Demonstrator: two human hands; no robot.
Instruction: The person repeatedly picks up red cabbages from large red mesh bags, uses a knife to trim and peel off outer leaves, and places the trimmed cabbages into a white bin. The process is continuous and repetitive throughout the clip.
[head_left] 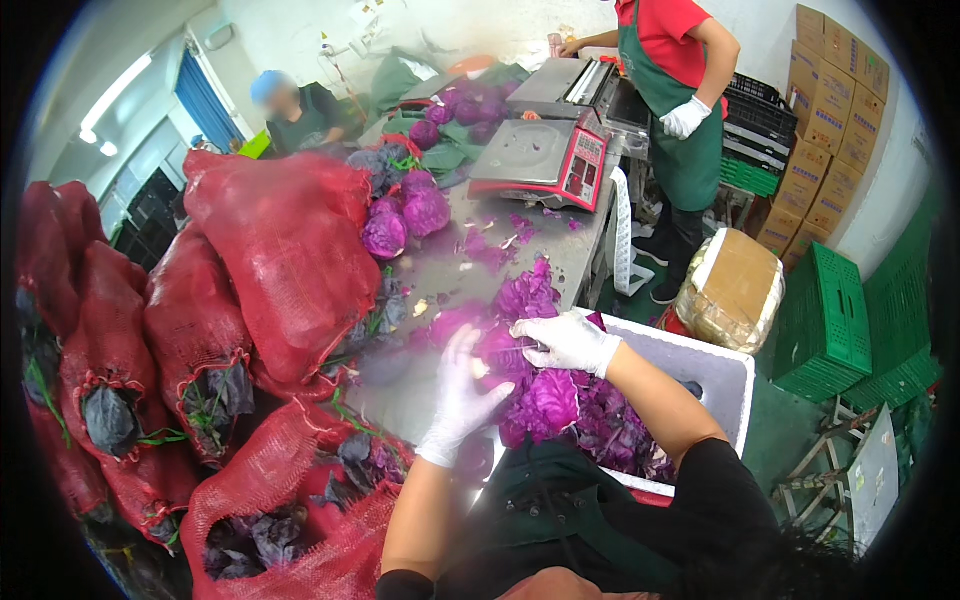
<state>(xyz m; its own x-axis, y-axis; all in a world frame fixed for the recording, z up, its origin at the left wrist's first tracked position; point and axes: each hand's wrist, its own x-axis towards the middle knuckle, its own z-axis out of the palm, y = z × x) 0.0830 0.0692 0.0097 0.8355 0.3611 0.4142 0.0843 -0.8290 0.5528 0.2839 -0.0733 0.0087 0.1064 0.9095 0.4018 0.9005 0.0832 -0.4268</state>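
Note:
A purple red cabbage [500,368] sits between my hands over the edge of the metal table [440,275], its pale stem end partly showing. My left hand [462,392], in a white glove, cups its near left side with thumb and fingers spread around it. My right hand [568,343], also gloved, has its fingers curled at the cabbage's right side. A thin, blade-like line runs from those fingers toward the cabbage, too faint to name. More purple cabbage [527,292] lies just beyond. Loose purple leaves [625,435] fill part of a white box [737,395] by my right arm.
Red mesh sacks [280,250] of cabbages crowd the left. A red-edged scale [530,160] and trimmed cabbages [425,205] stand farther along the table. A co-worker in a green apron [675,130] stands beyond; another person [300,115] is at far left. Green crates [822,320] stand right.

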